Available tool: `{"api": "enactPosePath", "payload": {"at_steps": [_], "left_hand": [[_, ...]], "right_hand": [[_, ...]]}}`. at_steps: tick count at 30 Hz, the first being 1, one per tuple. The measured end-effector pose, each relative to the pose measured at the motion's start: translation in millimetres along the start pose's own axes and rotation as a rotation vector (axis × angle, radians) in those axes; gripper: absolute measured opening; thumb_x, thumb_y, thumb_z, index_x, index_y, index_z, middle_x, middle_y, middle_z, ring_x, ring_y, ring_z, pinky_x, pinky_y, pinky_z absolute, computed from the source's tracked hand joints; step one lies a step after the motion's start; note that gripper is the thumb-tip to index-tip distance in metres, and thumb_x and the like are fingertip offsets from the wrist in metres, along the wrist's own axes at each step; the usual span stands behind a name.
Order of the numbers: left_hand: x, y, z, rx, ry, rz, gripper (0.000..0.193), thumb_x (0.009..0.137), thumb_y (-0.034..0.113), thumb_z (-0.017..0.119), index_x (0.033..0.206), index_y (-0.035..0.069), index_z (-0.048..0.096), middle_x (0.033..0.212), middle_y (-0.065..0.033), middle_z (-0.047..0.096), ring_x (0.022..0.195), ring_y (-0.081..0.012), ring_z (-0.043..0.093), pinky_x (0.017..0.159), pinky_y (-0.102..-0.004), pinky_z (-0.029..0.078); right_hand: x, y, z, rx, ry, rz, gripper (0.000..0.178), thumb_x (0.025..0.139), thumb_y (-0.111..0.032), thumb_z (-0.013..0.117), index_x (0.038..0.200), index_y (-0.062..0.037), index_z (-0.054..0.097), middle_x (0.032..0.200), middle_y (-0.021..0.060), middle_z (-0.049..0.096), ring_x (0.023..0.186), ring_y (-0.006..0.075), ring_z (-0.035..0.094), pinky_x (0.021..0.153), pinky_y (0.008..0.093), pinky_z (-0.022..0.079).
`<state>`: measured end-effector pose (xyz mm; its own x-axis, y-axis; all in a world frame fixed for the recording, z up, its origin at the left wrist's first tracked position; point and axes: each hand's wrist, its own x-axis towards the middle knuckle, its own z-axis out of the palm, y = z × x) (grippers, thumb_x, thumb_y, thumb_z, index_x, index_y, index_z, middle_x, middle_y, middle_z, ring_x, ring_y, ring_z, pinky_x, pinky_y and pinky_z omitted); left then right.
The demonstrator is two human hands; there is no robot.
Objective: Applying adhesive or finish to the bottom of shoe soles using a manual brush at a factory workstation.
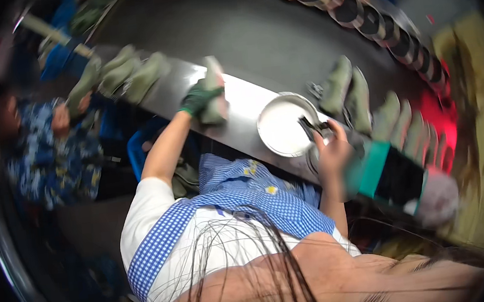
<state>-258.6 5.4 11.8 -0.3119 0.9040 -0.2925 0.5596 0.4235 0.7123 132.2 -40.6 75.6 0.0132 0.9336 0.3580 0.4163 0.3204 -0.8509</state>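
Note:
My left hand (198, 99), in a dark green glove, is closed around a pale green shoe (215, 114) at the near edge of the metal bench. The shoe stands on end and is blurred by motion. My bare right hand (332, 153) grips a small dark brush (305, 128) over the right side of a round white bowl (262, 127). White liquid or paste fills the bowl. Whether the brush tip touches it, I cannot tell.
The metal bench (248, 96) carries pale green shoes (338, 86) to the right and more shoes (147, 77) to the left. A row of dark-and-pale round pieces (351, 11) curves behind. A person in camouflage (53, 152) handles a shoe at left. A teal box (373, 167) stands right.

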Motion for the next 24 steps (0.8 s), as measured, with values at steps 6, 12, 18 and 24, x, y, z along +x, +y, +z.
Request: {"api": "enactPosePath", "payload": {"at_steps": [6,12,18,24], "left_hand": [[16.4,-28.6,9.8,-1.057,-0.259,-0.047,0.058,0.088,0.037,0.060,0.128,-0.003,0.050,0.105,-0.0148,0.064,0.085,-0.0236,0.062,0.076,-0.0355,0.052],[-48.5,34.2,24.6,-1.132,-0.293,0.274,0.043,0.097,0.027,0.050,0.128,-0.002,0.049,0.093,-0.0112,0.065,0.067,-0.0158,0.061,0.059,-0.0275,0.052],[-92.7,87.7,42.0,-1.063,-0.297,0.208,0.038,0.097,0.025,0.049,0.124,-0.001,0.053,0.086,-0.0095,0.065,0.065,-0.0146,0.060,0.057,-0.0270,0.051],[-109.4,84.9,56.0,-1.091,-0.189,0.142,0.038,0.098,0.028,0.048,0.122,-0.001,0.055,0.088,-0.0112,0.067,0.067,-0.0188,0.063,0.060,-0.0299,0.054]], "right_hand": [[-3.3,18.0,-13.9,0.097,0.124,-0.032,0.043,0.069,-0.005,0.076,0.110,-0.0017,0.063,0.093,0.0071,0.065,0.061,0.0144,0.047,0.056,0.0261,0.040],[-13.9,16.4,-28.2,0.138,0.157,0.033,0.042,0.069,-0.005,0.077,0.109,-0.0024,0.063,0.090,0.0053,0.064,0.058,0.0128,0.047,0.053,0.0235,0.039],[-15.5,38.2,-37.7,0.181,0.183,0.044,0.041,0.069,-0.004,0.076,0.108,-0.0032,0.063,0.087,0.0042,0.064,0.055,0.0115,0.043,0.049,0.0231,0.035],[-10.0,32.9,-44.9,0.290,0.218,0.081,0.041,0.069,-0.003,0.076,0.108,-0.0034,0.064,0.087,0.0032,0.063,0.053,0.0102,0.039,0.047,0.0227,0.032]]}}
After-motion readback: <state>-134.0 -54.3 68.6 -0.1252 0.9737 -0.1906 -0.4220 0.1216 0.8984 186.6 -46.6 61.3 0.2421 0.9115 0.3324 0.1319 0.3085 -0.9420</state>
